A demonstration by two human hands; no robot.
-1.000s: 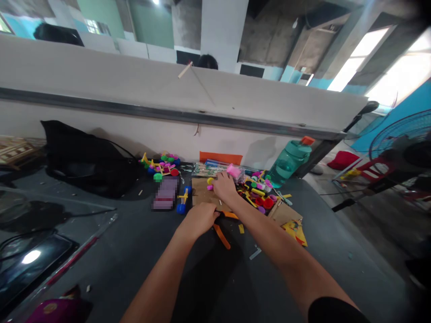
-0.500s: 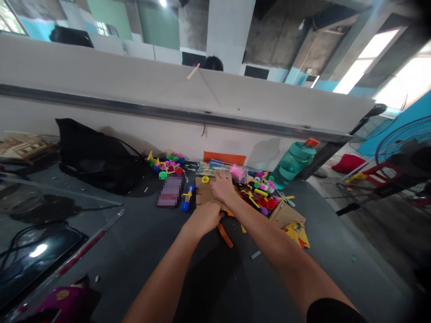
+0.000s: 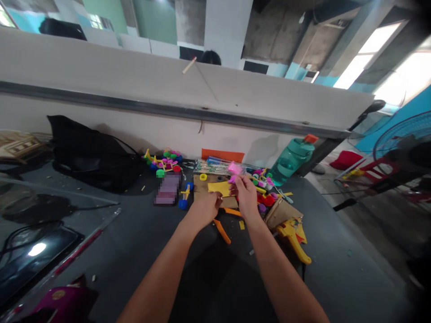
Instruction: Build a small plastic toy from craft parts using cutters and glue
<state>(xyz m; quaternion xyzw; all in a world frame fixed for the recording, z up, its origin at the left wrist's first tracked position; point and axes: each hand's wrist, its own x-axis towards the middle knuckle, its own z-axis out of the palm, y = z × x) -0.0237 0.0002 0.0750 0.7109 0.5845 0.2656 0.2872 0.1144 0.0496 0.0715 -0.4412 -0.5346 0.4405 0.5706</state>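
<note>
Dark desktop (image 3: 134, 229) fills the lower frame, backed by a pale partition (image 3: 128, 67) across the upper half. Right of frame centre, the right hand (image 3: 248, 197) has thumb and fingertips nearly closed, apparently pinching a small magenta piece (image 3: 232, 179) just below a pink packet (image 3: 235, 168). To its left, the left hand (image 3: 204, 210) has its fingers curled inward; whether they grip anything cannot be told. A yellow sheet (image 3: 217, 187) shows over the cardboard (image 3: 200, 193), its contact with the left fingertips unclear. For good control, the piece should be pinched lightly at its edge, fingertips low over the cardboard and wrists steady. Forearms should clear the orange handles (image 3: 222, 232) below and the yellow glue gun (image 3: 294, 242), lower right, whose nozzle may be hot.
</note>
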